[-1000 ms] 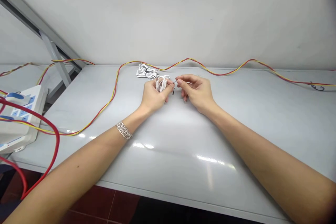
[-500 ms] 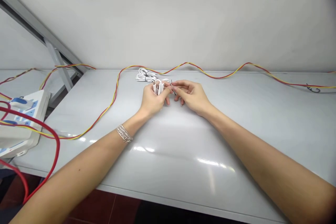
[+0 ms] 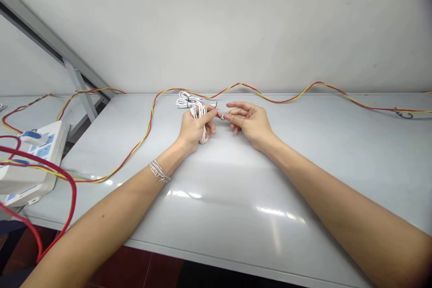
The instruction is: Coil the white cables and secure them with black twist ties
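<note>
Okay, grip first. Your left hand (image 3: 195, 129) is curled shut around a loose bunch of smooth white cable (image 3: 202, 131), with loops showing through the fingers and one loop hanging below the palm. Your right hand (image 3: 251, 121) is half closed, with its thumb and forefinger tips (image 3: 229, 117) close together, just beside the left fingers. A tiny reddish-and-white bit sits between the hands, too small to identify. You can't tell from this view whether the right fingers have hold of it. A thin dark wire end (image 3: 216, 105) pokes up just past your left fingertips.

Just behind the left hand, a second coil of white cable (image 3: 187, 99) lies flat on the table. A silver chain bracelet (image 3: 159, 171) is on your left wrist.

Surface: a long, smooth, pale grey table (image 3: 337, 153), glossy enough to throw streaky ceiling-light reflections. A twisted red-and-yellow two-core wire (image 3: 270, 99) snakes along its back edge and curves down the left side. A white plastic power strip with blue markings (image 3: 40, 150) sits at the far left, with a thick red cable (image 3: 72, 189) looping over it.

Room: a plain off-white wall (image 3: 236, 31) rises behind the table, and a grey metal strut (image 3: 79, 90) angles up at the left. Dark red floor tiles (image 3: 124, 265) show below the front edge.
</note>
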A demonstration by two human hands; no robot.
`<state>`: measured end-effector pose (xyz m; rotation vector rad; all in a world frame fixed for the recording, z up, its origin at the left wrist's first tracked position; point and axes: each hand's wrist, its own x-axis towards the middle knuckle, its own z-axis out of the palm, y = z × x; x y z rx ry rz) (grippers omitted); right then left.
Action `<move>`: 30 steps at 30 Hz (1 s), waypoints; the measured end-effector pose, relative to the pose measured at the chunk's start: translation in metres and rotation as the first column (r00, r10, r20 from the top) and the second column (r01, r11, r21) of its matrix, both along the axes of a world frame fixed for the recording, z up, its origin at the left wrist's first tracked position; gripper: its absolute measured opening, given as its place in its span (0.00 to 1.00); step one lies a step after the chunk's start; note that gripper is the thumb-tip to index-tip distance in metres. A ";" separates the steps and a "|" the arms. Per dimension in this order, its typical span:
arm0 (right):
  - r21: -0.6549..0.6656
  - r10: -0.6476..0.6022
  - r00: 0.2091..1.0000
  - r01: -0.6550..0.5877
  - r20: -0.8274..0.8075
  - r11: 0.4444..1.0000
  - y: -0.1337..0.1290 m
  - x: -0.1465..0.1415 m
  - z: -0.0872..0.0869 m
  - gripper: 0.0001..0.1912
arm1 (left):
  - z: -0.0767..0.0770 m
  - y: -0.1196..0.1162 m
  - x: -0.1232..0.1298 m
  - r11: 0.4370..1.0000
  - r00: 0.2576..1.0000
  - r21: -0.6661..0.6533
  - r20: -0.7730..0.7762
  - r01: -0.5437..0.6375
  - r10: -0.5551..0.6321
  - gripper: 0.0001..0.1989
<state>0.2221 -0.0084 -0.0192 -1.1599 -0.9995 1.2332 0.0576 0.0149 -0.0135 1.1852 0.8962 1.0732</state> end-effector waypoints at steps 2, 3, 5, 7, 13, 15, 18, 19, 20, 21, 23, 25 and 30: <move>0.000 -0.020 1.000 0.020 -0.017 1.000 -0.001 -0.001 0.001 0.23 | 0.001 0.000 -0.001 0.999 0.999 0.005 0.007 0.033 -0.033 0.14; 0.002 -0.030 0.999 0.030 -0.022 1.000 -0.001 -0.001 0.002 0.23 | 0.002 0.000 -0.001 0.999 0.999 0.013 0.003 0.042 -0.042 0.14; 0.012 -0.053 0.998 0.054 -0.027 0.998 -0.002 -0.001 0.002 0.22 | 0.002 0.000 -0.001 0.998 0.998 0.018 -0.026 0.053 -0.052 0.14; 0.026 -0.072 0.997 0.073 -0.026 0.997 -0.002 -0.002 0.002 0.23 | 0.003 0.000 -0.001 0.999 0.996 0.006 -0.074 0.049 -0.048 0.14; 0.040 -0.034 0.998 0.036 -0.048 0.999 -0.002 0.000 0.002 0.25 | 0.003 0.000 0.000 1.000 0.987 -0.019 -0.163 -0.007 0.004 0.16; 0.039 -0.012 0.999 0.013 -0.038 0.999 -0.002 0.001 0.002 0.24 | 0.002 0.000 0.000 1.000 0.985 -0.005 -0.174 -0.021 0.020 0.14; 0.032 -0.001 1.000 0.001 0.000 0.999 -0.002 0.000 0.002 0.20 | 0.001 0.000 0.000 1.000 0.982 0.008 -0.188 -0.017 0.018 0.15; 0.033 0.001 1.000 -0.001 0.012 0.999 -0.002 0.000 0.002 0.19 | 0.000 0.000 0.000 1.000 0.982 0.012 -0.191 -0.014 0.016 0.15; 0.037 0.005 1.000 -0.005 0.024 0.999 -0.002 -0.001 0.002 0.18 | -0.002 0.001 0.000 1.000 0.981 0.019 -0.191 -0.011 0.015 0.16; 0.045 0.010 0.999 -0.011 0.035 0.999 -0.002 -0.001 0.002 0.18 | -0.003 0.001 0.000 1.000 0.982 0.029 -0.188 -0.007 0.013 0.15; 0.063 0.025 0.997 -0.029 0.067 0.998 -0.003 -0.003 0.002 0.17 | -0.005 0.002 0.000 0.999 0.984 0.051 -0.180 0.005 0.005 0.13; 0.073 0.035 0.994 -0.043 0.105 0.996 -0.003 -0.003 0.001 0.18 | -0.007 0.002 0.000 0.998 0.984 0.061 -0.176 0.008 0.003 0.10; 0.064 0.036 0.993 -0.043 0.114 0.997 -0.001 -0.004 -0.003 0.23 | -0.005 0.000 0.001 0.999 0.982 0.038 -0.189 -0.001 0.008 0.13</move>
